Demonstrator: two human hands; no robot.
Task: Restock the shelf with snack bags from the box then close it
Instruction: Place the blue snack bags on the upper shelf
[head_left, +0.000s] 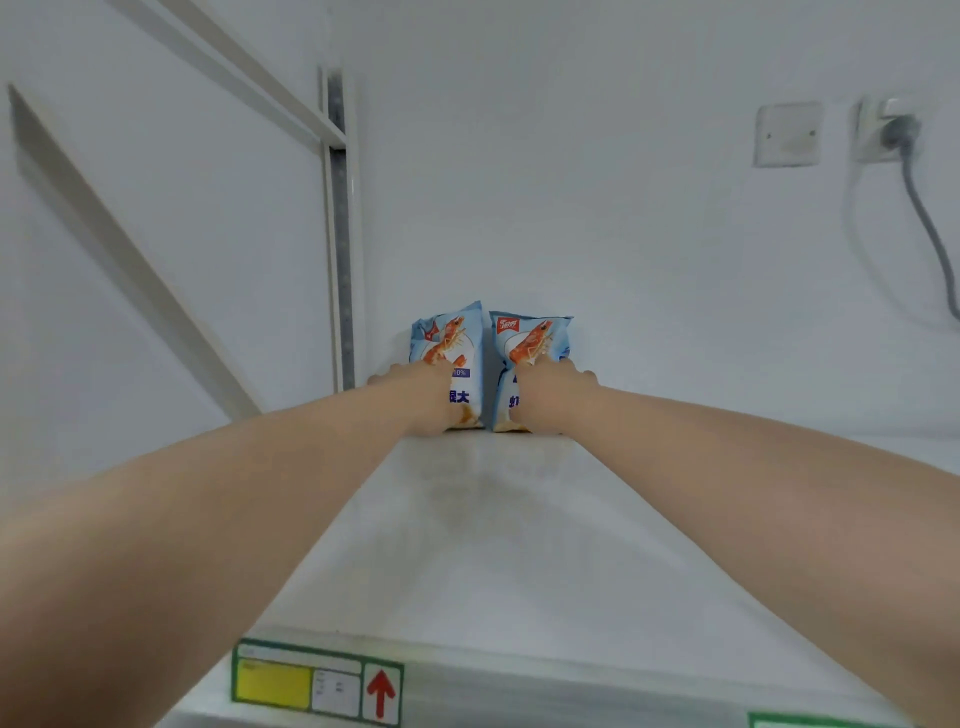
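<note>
Against white wall (623, 234), white shelf (519, 545), bags (530, 338).

Two pale-blue snack bags (470, 358) with orange prawns (dark-blue lettering); white shelf (519, 545), seemingly faintly stained.

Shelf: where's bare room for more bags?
The shelf is bare right of the right bag, toward the cable, and in front down to the price label. It is crowded at the back left: left bag beside the upright post, both hands on bags.

Two bare forearms, no sleeves, left hand (421, 395), right hand (545, 397), no jewellery
</note>
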